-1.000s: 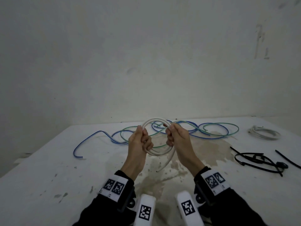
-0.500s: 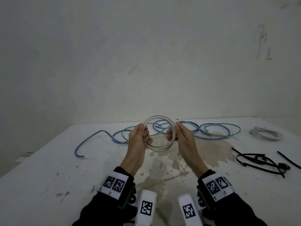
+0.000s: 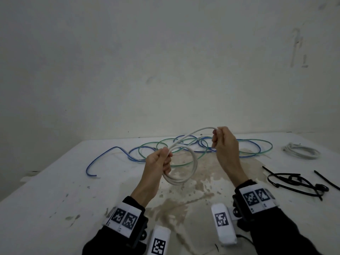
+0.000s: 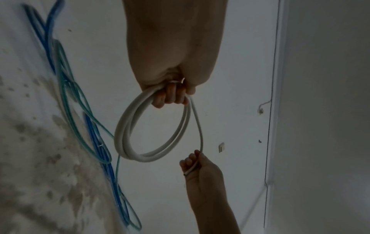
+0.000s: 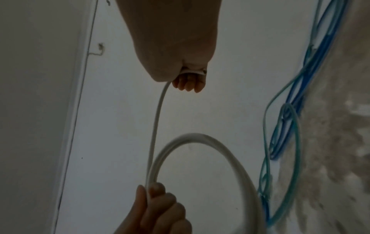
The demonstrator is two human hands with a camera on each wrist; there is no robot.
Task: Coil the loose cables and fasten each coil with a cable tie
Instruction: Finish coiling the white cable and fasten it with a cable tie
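Observation:
My left hand [image 3: 161, 159] grips a coil of white cable [image 3: 191, 168] above the table, its loops hanging below and to the right of the fist [image 4: 170, 93]. From the fist the cable's free end [image 3: 193, 133] arcs up to my right hand [image 3: 219, 138], which pinches it near the tip [image 4: 192, 163] [image 5: 188, 79]. The coil [image 4: 128, 134] [image 5: 210, 142] holds about three turns. Loose blue cable [image 3: 110, 151] and green cable [image 3: 185, 146] lie tangled behind my hands. Black cable ties [image 3: 294, 181] lie at the right.
A second white coil [image 3: 301, 151] rests at the far right of the white table [image 3: 55, 199]. A brown stain [image 3: 207, 173] spreads under my hands. A single black tie [image 3: 325, 181] lies near the right edge. The wall stands just behind the table.
My right hand let go of the coil's right side and drew the free end up and to the right. The left hand dropped a little and the coil now hangs from it alone.

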